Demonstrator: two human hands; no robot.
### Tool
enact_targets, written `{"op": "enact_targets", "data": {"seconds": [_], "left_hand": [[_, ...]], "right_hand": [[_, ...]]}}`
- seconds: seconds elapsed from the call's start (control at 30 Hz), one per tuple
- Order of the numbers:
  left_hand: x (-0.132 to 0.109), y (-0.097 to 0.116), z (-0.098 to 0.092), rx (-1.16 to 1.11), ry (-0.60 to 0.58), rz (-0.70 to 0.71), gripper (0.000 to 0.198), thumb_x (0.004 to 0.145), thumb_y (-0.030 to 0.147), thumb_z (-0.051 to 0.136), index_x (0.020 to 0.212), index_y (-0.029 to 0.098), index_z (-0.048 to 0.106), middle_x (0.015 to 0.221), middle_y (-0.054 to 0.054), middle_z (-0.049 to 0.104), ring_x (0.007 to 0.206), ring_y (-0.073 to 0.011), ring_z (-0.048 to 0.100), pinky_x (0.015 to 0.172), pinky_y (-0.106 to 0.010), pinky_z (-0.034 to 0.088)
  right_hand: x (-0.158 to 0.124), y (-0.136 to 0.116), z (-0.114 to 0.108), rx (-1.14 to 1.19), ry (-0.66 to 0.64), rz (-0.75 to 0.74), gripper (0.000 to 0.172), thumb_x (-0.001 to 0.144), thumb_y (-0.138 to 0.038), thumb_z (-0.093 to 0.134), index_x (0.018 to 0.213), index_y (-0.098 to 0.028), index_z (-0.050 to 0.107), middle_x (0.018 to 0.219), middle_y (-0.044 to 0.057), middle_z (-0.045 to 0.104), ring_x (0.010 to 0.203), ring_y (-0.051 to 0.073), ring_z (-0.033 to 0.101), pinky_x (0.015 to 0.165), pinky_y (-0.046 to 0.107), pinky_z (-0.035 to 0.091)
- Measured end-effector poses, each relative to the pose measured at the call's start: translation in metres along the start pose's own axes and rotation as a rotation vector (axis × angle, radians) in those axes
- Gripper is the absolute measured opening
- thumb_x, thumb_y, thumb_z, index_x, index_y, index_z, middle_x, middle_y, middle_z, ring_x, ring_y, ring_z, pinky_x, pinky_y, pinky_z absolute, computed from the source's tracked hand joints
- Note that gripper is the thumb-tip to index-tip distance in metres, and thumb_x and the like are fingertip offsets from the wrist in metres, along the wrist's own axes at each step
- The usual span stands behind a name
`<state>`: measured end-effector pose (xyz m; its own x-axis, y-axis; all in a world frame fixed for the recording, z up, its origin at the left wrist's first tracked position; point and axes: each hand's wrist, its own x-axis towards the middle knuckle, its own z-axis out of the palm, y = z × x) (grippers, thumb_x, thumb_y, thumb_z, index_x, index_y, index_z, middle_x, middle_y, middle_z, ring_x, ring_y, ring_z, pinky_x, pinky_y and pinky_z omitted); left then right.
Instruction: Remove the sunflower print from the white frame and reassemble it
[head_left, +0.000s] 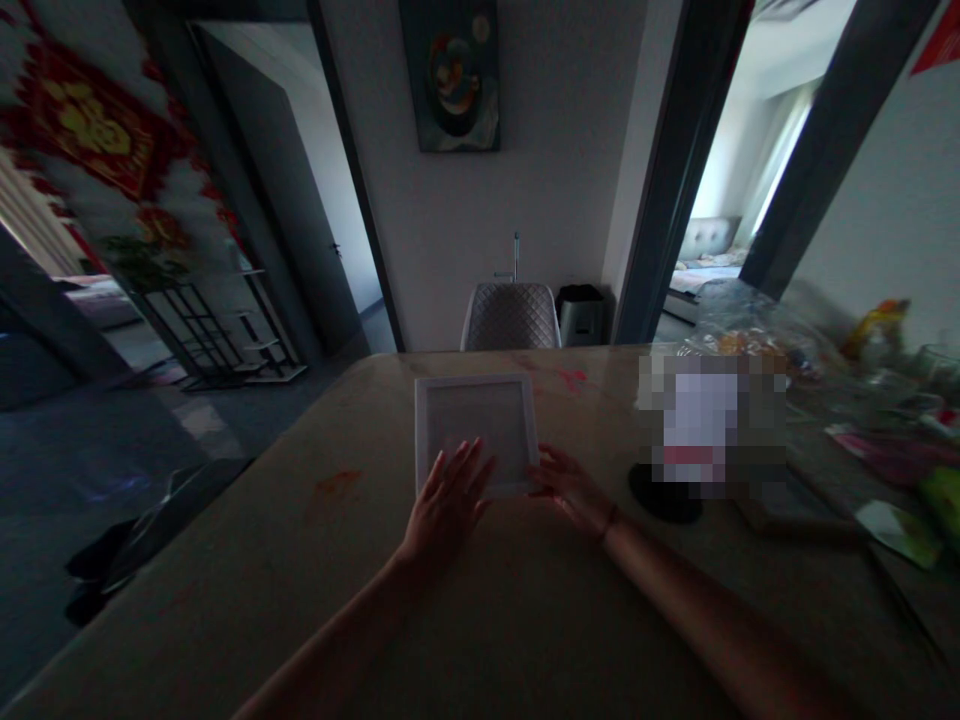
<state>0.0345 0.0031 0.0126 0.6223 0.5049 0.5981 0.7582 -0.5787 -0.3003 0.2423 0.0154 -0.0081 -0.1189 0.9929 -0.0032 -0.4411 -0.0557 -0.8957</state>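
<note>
The white square frame lies flat on the worktop, dead ahead. Left hand rests open-palmed on its near edge; right hand touches the near right corner, fingers loose. Neither's clamped; left's further onto it.

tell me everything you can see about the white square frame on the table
The frame is square, with a white border around a grey, grainy-looking panel. It lies flat on the beige table, near the far edge. The left hand rests flat on its near part; the right hand touches its near right corner.
</note>
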Motion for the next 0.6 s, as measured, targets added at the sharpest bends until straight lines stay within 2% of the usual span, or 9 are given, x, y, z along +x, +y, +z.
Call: {"op": "enact_targets", "data": {"seconds": [0.13, 0.27, 0.4, 0.5, 0.6], "left_hand": [[0.000, 0.000, 0.001, 0.055, -0.031, -0.027, 0.059, 0.081, 0.004, 0.032, 0.138, 0.018, 0.023, 0.141, -0.009, 0.032, 0.130, -0.0210, 0.028, 0.107, -0.041, 0.021], [-0.002, -0.003, 0.003, 0.094, -0.023, -0.001, 0.063, 0.080, 0.001, 0.030, 0.139, 0.020, 0.020, 0.141, -0.010, 0.032, 0.129, -0.0221, 0.029, 0.107, -0.043, 0.023], [-0.003, -0.006, 0.006, 0.107, -0.051, 0.041, 0.062, 0.082, 0.002, 0.030, 0.139, 0.022, 0.018, 0.139, -0.009, 0.036, 0.128, -0.0225, 0.032, 0.106, -0.045, 0.023], [-0.004, -0.009, 0.006, 0.100, -0.050, 0.101, 0.061, 0.083, 0.003, 0.030, 0.139, 0.022, 0.018, 0.137, -0.010, 0.039, 0.127, -0.0228, 0.033, 0.106, -0.046, 0.022], [-0.005, -0.012, 0.005, 0.065, -0.054, 0.141, 0.059, 0.084, 0.005, 0.031, 0.139, 0.022, 0.020, 0.138, -0.010, 0.037, 0.128, -0.0226, 0.031, 0.107, -0.047, 0.019]], "right_hand": [[0.000, 0.005, 0.007, 0.024, -0.041, -0.028, 0.036, 0.057, -0.023, 0.072, 0.090, -0.024, 0.057, 0.079, -0.001, 0.067, 0.076, 0.016, 0.064, 0.069, 0.029, 0.050], [-0.001, 0.002, 0.010, 0.006, -0.105, -0.043, 0.032, 0.056, -0.023, 0.072, 0.086, -0.025, 0.060, 0.081, 0.000, 0.068, 0.081, 0.018, 0.063, 0.077, 0.033, 0.047], [-0.007, -0.006, 0.012, -0.003, -0.215, -0.029, 0.026, 0.059, -0.022, 0.068, 0.084, -0.023, 0.062, 0.085, 0.001, 0.068, 0.083, 0.018, 0.062, 0.076, 0.033, 0.047], [-0.012, -0.010, 0.014, 0.002, -0.290, -0.010, 0.028, 0.060, -0.022, 0.065, 0.088, -0.023, 0.062, 0.084, 0.001, 0.067, 0.083, 0.018, 0.062, 0.072, 0.031, 0.047], [-0.012, -0.013, 0.013, -0.011, -0.268, 0.014, 0.023, 0.067, -0.033, 0.058, 0.087, -0.020, 0.062, 0.080, 0.003, 0.067, 0.080, 0.019, 0.062, 0.068, 0.031, 0.046]]}}
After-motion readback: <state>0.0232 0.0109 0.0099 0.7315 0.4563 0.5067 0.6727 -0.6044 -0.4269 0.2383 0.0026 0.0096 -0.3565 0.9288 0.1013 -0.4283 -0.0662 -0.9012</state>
